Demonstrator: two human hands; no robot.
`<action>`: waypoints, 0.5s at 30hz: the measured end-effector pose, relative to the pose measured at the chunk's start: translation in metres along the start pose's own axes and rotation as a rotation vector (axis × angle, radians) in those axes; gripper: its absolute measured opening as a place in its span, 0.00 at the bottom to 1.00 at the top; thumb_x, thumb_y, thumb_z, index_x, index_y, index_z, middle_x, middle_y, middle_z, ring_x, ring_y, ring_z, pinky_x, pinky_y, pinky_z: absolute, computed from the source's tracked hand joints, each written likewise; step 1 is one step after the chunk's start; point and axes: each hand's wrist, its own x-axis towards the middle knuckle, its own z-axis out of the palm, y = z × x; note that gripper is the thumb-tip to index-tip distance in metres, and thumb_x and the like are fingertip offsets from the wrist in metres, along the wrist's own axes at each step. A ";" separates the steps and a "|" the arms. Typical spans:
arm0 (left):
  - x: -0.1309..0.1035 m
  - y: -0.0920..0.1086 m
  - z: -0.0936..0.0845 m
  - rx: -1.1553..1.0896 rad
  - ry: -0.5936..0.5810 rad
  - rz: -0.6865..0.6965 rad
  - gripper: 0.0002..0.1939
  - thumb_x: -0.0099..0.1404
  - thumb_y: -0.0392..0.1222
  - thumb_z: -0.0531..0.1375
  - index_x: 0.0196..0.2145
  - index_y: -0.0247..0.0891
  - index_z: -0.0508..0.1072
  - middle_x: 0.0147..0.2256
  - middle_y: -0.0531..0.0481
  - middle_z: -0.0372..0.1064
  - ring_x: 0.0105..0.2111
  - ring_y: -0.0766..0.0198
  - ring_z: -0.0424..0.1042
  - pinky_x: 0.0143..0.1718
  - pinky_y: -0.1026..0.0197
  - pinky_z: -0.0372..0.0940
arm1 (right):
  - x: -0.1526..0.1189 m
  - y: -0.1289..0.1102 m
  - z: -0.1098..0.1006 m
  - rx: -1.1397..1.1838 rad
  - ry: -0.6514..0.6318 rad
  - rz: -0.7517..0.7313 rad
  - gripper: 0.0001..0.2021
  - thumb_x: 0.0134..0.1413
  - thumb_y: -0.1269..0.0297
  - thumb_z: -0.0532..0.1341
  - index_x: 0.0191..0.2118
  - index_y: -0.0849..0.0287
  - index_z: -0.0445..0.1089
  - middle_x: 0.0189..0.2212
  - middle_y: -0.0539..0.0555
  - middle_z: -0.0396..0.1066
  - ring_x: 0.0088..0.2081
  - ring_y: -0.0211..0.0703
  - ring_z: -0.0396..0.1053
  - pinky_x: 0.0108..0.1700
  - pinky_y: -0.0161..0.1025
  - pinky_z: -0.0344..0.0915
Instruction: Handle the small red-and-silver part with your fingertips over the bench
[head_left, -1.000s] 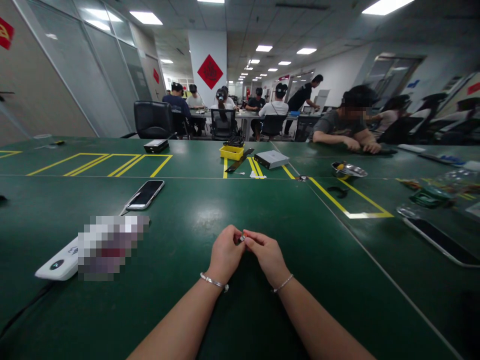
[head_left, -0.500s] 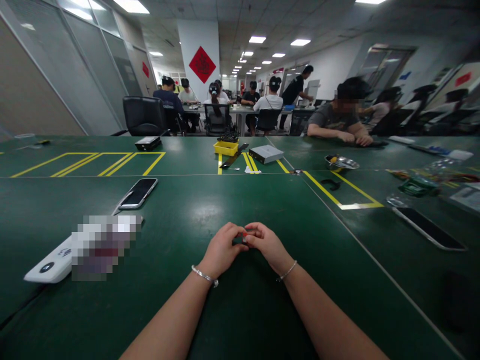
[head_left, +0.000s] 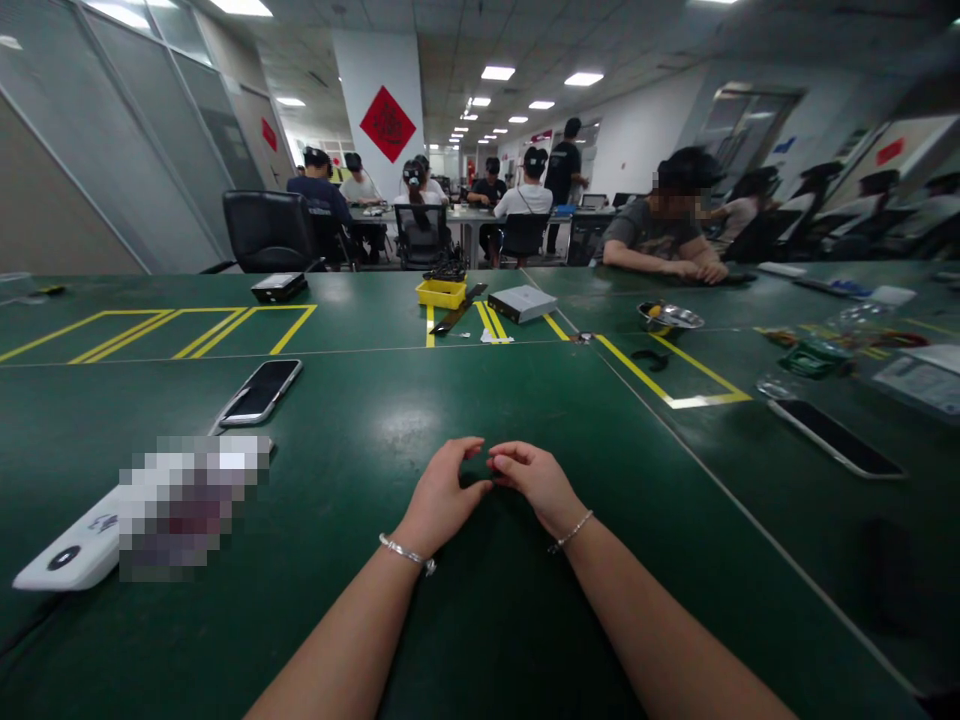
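Over the near middle of the green table [head_left: 360, 400], my left hand [head_left: 448, 492] has its thumb and fingers apart with nothing visible between them. Close beside it, my right hand [head_left: 534, 480] has its thumb and fingertips pressed together. A tiny bit of red shows at the right fingertips; what it is cannot be made out. The two hands face each other with a narrow gap between their fingertips. Each wrist wears a thin bracelet.
A phone [head_left: 262, 391] and a white device [head_left: 82, 535] lie left. Farther back are a yellow bin [head_left: 441, 293], a grey box [head_left: 523, 303] and a metal bowl [head_left: 670, 316]. Another phone [head_left: 836, 438] lies right. A person [head_left: 660, 235] leans on the table's far side.
The left fingers have opened and come away from the small red thing, leaving a gap between the hands. The camera view has turned slightly to the right.
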 end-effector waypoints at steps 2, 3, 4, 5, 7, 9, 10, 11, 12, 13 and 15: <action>0.003 -0.005 -0.001 -0.042 0.045 -0.102 0.21 0.51 0.38 0.56 0.44 0.41 0.61 0.41 0.49 0.63 0.41 0.63 0.64 0.38 0.61 0.61 | 0.007 -0.004 -0.017 -0.035 0.074 0.002 0.09 0.36 0.63 0.61 0.29 0.60 0.69 0.27 0.52 0.70 0.32 0.39 0.66 0.33 0.36 0.63; 0.005 -0.008 -0.001 -0.064 0.066 -0.148 0.19 0.52 0.39 0.56 0.43 0.40 0.62 0.41 0.48 0.64 0.41 0.64 0.64 0.38 0.61 0.61 | 0.011 -0.007 -0.030 -0.067 0.119 -0.005 0.09 0.36 0.63 0.60 0.29 0.60 0.69 0.28 0.53 0.70 0.32 0.39 0.66 0.33 0.37 0.64; 0.006 -0.011 -0.002 -0.087 0.084 -0.182 0.17 0.52 0.39 0.55 0.42 0.38 0.62 0.40 0.47 0.64 0.40 0.64 0.65 0.39 0.61 0.61 | 0.014 -0.011 -0.046 -0.114 0.171 -0.016 0.10 0.37 0.63 0.60 0.30 0.60 0.69 0.28 0.53 0.70 0.32 0.39 0.66 0.33 0.37 0.64; 0.007 -0.013 -0.002 -0.103 0.097 -0.199 0.16 0.53 0.39 0.55 0.41 0.37 0.63 0.40 0.47 0.65 0.40 0.65 0.65 0.39 0.61 0.61 | 0.017 -0.016 -0.065 -0.185 0.236 -0.029 0.10 0.37 0.63 0.60 0.30 0.60 0.69 0.29 0.54 0.70 0.31 0.39 0.66 0.33 0.38 0.64; 0.009 -0.016 -0.003 -0.126 0.102 -0.210 0.14 0.54 0.40 0.54 0.39 0.37 0.64 0.38 0.48 0.66 0.38 0.66 0.66 0.40 0.62 0.60 | 0.018 -0.027 -0.109 -0.409 0.404 -0.049 0.11 0.38 0.63 0.58 0.32 0.60 0.70 0.30 0.55 0.70 0.30 0.40 0.66 0.33 0.40 0.63; 0.009 -0.016 -0.002 -0.133 0.096 -0.206 0.13 0.55 0.42 0.53 0.38 0.38 0.66 0.36 0.49 0.67 0.36 0.67 0.67 0.39 0.63 0.61 | 0.013 -0.036 -0.155 -0.742 0.599 -0.025 0.12 0.40 0.62 0.57 0.33 0.59 0.70 0.29 0.57 0.70 0.28 0.43 0.66 0.32 0.42 0.61; 0.009 -0.015 -0.002 -0.129 0.094 -0.205 0.12 0.55 0.43 0.52 0.37 0.38 0.66 0.36 0.50 0.68 0.35 0.67 0.67 0.38 0.63 0.61 | 0.008 -0.039 -0.176 -0.898 0.693 -0.010 0.12 0.40 0.62 0.56 0.33 0.59 0.71 0.29 0.58 0.70 0.29 0.45 0.66 0.32 0.44 0.60; 0.008 -0.014 -0.002 -0.121 0.098 -0.203 0.12 0.56 0.44 0.50 0.37 0.39 0.67 0.35 0.51 0.68 0.35 0.67 0.67 0.37 0.63 0.61 | 0.002 -0.040 -0.195 -1.014 0.763 0.001 0.12 0.41 0.63 0.55 0.33 0.59 0.71 0.30 0.59 0.70 0.29 0.46 0.65 0.31 0.44 0.59; 0.008 -0.013 -0.002 -0.111 0.099 -0.201 0.12 0.57 0.45 0.49 0.35 0.39 0.68 0.34 0.51 0.69 0.35 0.66 0.67 0.37 0.63 0.61 | -0.004 -0.040 -0.211 -1.104 0.820 0.012 0.13 0.42 0.63 0.54 0.33 0.60 0.71 0.31 0.61 0.69 0.30 0.47 0.65 0.30 0.43 0.58; 0.008 -0.011 -0.002 -0.101 0.097 -0.200 0.13 0.58 0.46 0.48 0.34 0.39 0.68 0.34 0.52 0.69 0.35 0.66 0.67 0.37 0.62 0.61 | -0.009 -0.039 -0.225 -1.163 0.859 0.021 0.13 0.42 0.63 0.53 0.33 0.60 0.71 0.31 0.62 0.69 0.30 0.48 0.65 0.29 0.43 0.57; 0.008 -0.009 -0.004 -0.086 0.086 -0.193 0.16 0.58 0.48 0.46 0.31 0.39 0.70 0.32 0.52 0.70 0.34 0.66 0.67 0.37 0.62 0.60 | -0.018 -0.033 -0.243 -1.214 0.875 0.044 0.14 0.43 0.62 0.52 0.34 0.61 0.72 0.32 0.65 0.69 0.29 0.48 0.65 0.27 0.42 0.56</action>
